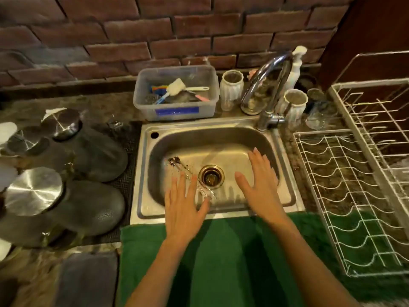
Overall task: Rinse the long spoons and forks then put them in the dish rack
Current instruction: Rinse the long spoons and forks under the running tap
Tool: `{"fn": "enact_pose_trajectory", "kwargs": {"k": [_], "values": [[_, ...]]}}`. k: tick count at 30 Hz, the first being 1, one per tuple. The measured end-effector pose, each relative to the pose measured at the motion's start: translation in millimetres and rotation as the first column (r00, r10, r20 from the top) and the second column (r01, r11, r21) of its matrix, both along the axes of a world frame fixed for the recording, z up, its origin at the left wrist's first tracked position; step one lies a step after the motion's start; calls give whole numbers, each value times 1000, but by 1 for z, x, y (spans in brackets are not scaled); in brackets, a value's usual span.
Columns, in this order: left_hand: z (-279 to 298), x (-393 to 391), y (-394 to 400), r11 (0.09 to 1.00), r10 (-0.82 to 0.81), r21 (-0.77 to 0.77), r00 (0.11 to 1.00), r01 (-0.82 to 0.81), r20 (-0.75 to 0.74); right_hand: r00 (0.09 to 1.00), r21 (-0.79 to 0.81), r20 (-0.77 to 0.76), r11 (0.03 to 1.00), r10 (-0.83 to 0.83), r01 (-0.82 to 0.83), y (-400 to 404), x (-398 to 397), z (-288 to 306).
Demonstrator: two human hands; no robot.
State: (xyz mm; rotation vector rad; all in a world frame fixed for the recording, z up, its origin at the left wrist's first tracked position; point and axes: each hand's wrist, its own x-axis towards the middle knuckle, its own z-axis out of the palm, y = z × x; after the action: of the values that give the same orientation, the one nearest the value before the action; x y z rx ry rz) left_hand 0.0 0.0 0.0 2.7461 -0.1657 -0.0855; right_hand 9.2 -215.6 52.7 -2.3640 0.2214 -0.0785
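Both hands reach into the steel sink (285,196) with fingers spread flat and palms down, neither gripping anything. The left hand (183,206) hovers over the near left part of the basin, its fingertips above the cutlery (188,173), a loose bundle of long spoons and forks lying on the sink floor, running from the far left towards the near edge just left of the drain (211,175); whether the hand touches them cannot be told. The right hand (259,180) is held over the right side of the basin, well apart from the cutlery. The tap (269,85) arches at the back right corner of the sink. The white wire rack (345,196) stands on the desk just right of the sink. A green towel (232,251) lies along the near edge under the forearms. Behind the sink sits a clear tub (177,111) holding brushes, and upturned pots (86,207) rest on the left.
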Motion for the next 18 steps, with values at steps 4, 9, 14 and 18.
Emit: {"fn": "enact_pose_trajectory", "kwargs": {"k": [4,9,14,18], "values": [[-36,-11,-8,988,-15,154,992,34,-126,992,-73,-121,997,27,-36,3,0,-29],[-57,-19,-16,961,-70,260,994,89,-82,983,-86,-183,996,-9,-7,6,-4,-61],[-58,-18,-16,965,-74,244,994,90,-76,986,-25,-162,1000,-21,17,-8,12,-62],[-63,-18,-14,958,-81,269,993,101,-85,963,258,-128,930,-236,262,-36,56,-44]]}}
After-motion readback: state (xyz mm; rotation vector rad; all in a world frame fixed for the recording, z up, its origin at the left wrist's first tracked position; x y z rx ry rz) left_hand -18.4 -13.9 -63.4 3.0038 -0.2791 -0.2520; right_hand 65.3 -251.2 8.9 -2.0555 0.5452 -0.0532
